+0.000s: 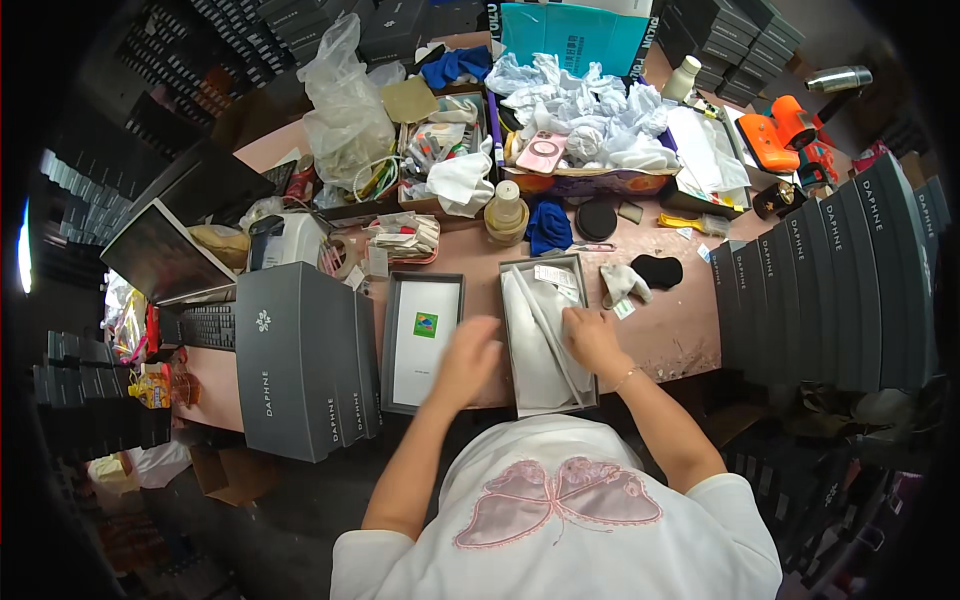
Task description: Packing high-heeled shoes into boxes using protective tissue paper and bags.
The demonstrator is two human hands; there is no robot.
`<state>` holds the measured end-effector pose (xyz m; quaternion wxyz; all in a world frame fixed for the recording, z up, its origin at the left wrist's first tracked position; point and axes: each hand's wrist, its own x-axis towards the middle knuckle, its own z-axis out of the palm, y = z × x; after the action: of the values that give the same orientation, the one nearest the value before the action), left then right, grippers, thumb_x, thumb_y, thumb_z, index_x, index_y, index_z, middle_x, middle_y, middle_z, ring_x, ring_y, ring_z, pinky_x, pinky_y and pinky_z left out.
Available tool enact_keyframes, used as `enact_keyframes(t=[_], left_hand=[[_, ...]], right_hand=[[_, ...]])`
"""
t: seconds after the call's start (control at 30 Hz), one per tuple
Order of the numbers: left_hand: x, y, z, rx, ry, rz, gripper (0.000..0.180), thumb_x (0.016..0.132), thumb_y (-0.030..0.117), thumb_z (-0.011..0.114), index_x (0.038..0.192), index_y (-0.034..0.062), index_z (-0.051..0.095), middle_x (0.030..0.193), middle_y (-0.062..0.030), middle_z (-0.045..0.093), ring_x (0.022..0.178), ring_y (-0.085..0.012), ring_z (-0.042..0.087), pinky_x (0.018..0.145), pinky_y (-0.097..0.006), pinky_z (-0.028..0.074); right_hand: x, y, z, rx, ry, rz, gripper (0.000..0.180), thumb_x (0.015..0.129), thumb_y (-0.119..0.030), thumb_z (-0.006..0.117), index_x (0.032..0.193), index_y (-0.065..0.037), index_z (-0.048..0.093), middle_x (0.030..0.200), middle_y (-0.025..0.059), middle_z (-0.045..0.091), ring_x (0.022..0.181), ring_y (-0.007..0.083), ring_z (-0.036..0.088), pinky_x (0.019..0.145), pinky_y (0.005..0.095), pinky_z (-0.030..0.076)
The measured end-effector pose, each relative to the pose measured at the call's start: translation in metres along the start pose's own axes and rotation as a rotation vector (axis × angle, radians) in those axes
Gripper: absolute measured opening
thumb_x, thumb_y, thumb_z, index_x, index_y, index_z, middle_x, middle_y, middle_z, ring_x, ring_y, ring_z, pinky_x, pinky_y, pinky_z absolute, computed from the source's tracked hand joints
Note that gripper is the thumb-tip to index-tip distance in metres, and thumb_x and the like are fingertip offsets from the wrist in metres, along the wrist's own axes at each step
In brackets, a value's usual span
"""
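Observation:
An open grey shoebox stands on the table before me, lined with white tissue paper. A white label lies inside at its far end. My right hand is over the box's right side, its fingers pinched on the edge of the tissue paper. Blurred by motion, my left hand hovers between the box and a grey box lid to its left; its fingers cannot be made out. The lid lies inside up, with a white sheet bearing a green square sticker.
Stacked grey shoeboxes rise at the left and right. Behind are a carton of crumpled paper, a pump bottle, a blue cloth, a black round case and a black pad. A laptop stands far left.

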<state>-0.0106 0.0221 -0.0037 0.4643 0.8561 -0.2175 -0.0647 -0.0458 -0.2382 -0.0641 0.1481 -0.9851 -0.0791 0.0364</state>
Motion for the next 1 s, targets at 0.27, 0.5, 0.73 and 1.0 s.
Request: enact_keyframes(t=[0.27, 0.5, 0.73, 1.0], left_hand=[[0.005, -0.02, 0.089, 0.526, -0.514, 0.234, 0.037, 0.075, 0.016, 0.064, 0.11, 0.0024, 0.063, 0.123, -0.0158, 0.054, 0.129, -0.0298, 0.037, 0.108, -0.057, 0.023], [0.002, -0.022, 0.088, 0.271, -0.337, 0.173, 0.038, 0.075, 0.012, 0.063, 0.111, 0.0019, 0.063, 0.127, -0.0134, 0.052, 0.13, -0.0308, 0.037, 0.11, -0.053, 0.023], [-0.009, 0.018, 0.036, -1.584, -0.215, -0.678, 0.068, 0.091, 0.051, 0.052, 0.138, 0.004, 0.04, 0.134, -0.014, 0.05, 0.12, -0.0245, 0.052, 0.102, -0.041, 0.043], [-0.013, 0.016, 0.018, -1.801, -0.224, -0.79, 0.051, 0.09, 0.03, 0.056, 0.133, 0.0038, 0.045, 0.125, -0.0141, 0.056, 0.112, -0.0262, 0.058, 0.098, -0.039, 0.046]], right_hand=[[0.028, -0.007, 0.001, 0.253, -0.055, 0.203, 0.039, 0.072, -0.015, 0.066, 0.107, -0.005, 0.051, 0.092, 0.0182, 0.064, 0.086, 0.0337, 0.063, 0.081, 0.0446, 0.044], [0.005, 0.006, -0.105, 1.333, -0.245, 0.405, 0.031, 0.085, -0.006, 0.055, 0.115, -0.002, 0.053, 0.097, 0.0085, 0.064, 0.085, 0.0138, 0.062, 0.071, 0.0279, 0.05], [-0.019, -0.069, -0.066, 1.165, 0.049, 0.143, 0.016, 0.09, -0.007, 0.056, 0.104, 0.0, 0.059, 0.088, 0.0025, 0.062, 0.082, 0.0101, 0.059, 0.07, 0.0284, 0.048], [0.031, -0.042, -0.039, 1.299, -0.106, 0.133, 0.015, 0.089, -0.014, 0.061, 0.093, 0.0, 0.061, 0.083, 0.0055, 0.063, 0.073, 0.0123, 0.059, 0.066, 0.0279, 0.048]])
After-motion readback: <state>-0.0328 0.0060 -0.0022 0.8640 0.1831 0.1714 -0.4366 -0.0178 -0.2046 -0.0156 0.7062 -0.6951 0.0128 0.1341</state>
